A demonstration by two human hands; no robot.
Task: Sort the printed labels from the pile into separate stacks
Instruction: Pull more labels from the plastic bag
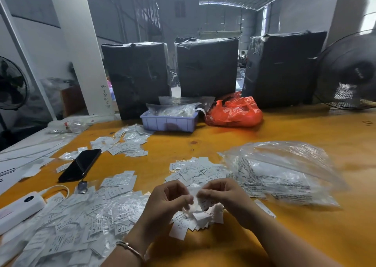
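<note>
My left hand (pixel 169 197) and my right hand (pixel 220 193) meet above a small heap of white printed labels (pixel 195 219) on the orange table (pixel 284 226). The fingers of both hands are curled and pinch a blurred bunch of labels (pixel 200 202) between them. A spread stack of labels (pixel 200 170) lies just beyond my hands. A large loose pile of labels and small clear sleeves (pixel 81 222) covers the table at the lower left. Another group of labels (pixel 126 142) lies farther back on the left.
Right of my hands lies a clear plastic bag (pixel 284 171). A black phone (pixel 80 165) and a white power bank (pixel 20 207) lie at the left. At the back stand a lilac tray (pixel 168 123), a red bag (pixel 234 112), three black wrapped bales (pixel 207 67) and a fan (pixel 350 71).
</note>
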